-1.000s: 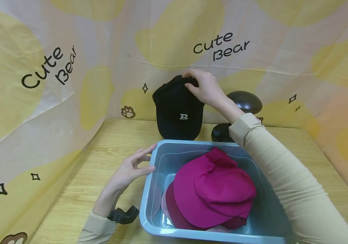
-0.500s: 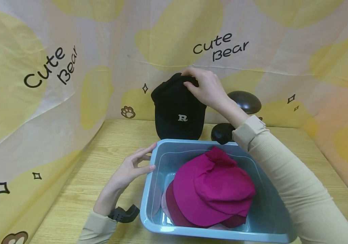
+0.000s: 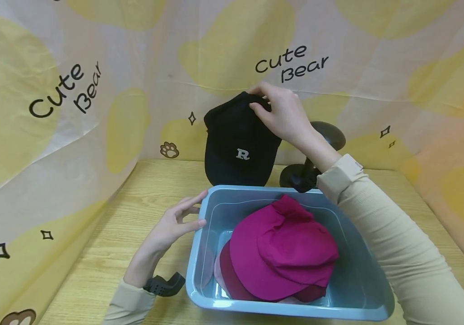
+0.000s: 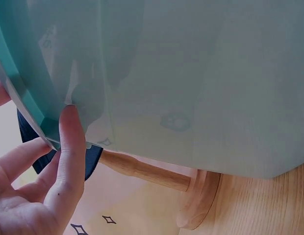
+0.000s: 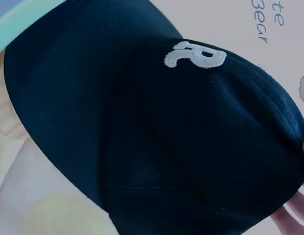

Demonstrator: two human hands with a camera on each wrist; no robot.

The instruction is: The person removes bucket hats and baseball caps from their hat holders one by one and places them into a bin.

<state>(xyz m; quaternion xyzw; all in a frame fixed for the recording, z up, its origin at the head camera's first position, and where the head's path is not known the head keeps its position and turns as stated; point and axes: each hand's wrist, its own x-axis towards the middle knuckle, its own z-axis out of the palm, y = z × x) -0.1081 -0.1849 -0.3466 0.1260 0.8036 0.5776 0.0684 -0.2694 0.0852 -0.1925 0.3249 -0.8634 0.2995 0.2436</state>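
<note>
My right hand (image 3: 282, 110) pinches the top of a black baseball cap (image 3: 238, 135) with a white letter R on its front. The cap hangs brim-down behind the basin, and it fills most of the right wrist view, with fingertips (image 5: 289, 220) at its crown. My left hand (image 3: 173, 225) holds the left rim of a light blue plastic basin (image 3: 194, 266) near its far corner. In the left wrist view, fingers (image 4: 68, 152) lie against the basin's wall. Inside the basin, a magenta cap (image 3: 285, 248) lies on a dark red cap (image 3: 236, 275), with something pale pink beneath.
A black stand (image 3: 293, 177) with a rounded top (image 3: 329, 134) is behind the basin, partly covered by my right forearm. A wooden stand (image 4: 147, 174) shows in the left wrist view. Printed cloth (image 3: 220, 54) hangs behind and beside the wooden table (image 3: 163, 176).
The black cap has risen slightly and shifted a little right with my right hand. More of the black stand shows. My left hand stays on the basin's rim.
</note>
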